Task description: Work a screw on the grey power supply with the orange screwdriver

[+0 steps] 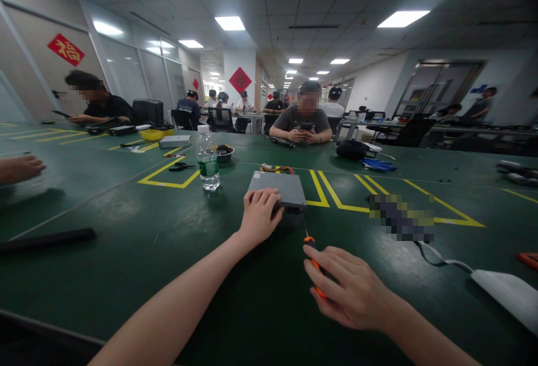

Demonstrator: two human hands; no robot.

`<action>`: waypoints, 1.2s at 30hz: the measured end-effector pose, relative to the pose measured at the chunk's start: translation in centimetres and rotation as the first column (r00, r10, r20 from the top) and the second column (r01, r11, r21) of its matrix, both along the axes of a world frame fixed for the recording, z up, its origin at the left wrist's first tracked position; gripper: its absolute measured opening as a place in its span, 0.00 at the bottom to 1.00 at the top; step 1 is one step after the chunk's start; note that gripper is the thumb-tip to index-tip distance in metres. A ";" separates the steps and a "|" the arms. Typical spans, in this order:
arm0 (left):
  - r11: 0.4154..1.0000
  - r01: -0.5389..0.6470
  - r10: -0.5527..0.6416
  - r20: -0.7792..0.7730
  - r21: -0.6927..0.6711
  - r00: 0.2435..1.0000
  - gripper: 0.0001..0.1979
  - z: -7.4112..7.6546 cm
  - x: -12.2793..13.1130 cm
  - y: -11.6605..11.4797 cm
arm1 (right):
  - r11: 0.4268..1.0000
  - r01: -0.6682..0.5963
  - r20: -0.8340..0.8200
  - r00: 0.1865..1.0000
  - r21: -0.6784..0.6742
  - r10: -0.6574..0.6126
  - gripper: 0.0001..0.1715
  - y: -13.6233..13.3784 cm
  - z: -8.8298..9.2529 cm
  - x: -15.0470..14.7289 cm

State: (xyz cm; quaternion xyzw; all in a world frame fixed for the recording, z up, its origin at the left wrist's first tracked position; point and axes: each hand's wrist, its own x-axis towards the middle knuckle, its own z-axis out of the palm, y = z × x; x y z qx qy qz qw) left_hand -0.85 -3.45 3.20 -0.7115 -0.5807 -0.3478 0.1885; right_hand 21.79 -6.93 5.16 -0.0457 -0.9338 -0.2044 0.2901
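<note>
A flat grey metal computer power supply (pixel 282 185) lies on the green table in front of me, with colored cables (pixel 275 169) at its far side. My left hand (pixel 261 213) grips its near left corner, fingers on top and thumb toward the near side. In my right hand (pixel 347 282) is an orange and black screwdriver (pixel 310 242), held between thumb and fingers. Its thin shaft points up and away, with the tip at the near right corner of the power supply. Whether the tip sits in a screw is too small to tell.
A water bottle (pixel 208 158) stands left of the power supply, near a metal bowl (pixel 224 153). To the right are a blurred-out object (pixel 399 217) with a white cable, blue gloves (pixel 378 165) and a black case (pixel 351 150). Another person's hand (pixel 21 169) is at far left.
</note>
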 end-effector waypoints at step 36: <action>1.000 0.016 -0.016 0.008 -0.008 1.000 0.10 -0.3 0.0 0.2 | 0.959 0.008 -0.075 0.997 -0.282 -0.031 0.22 -0.1 -1.9 0.0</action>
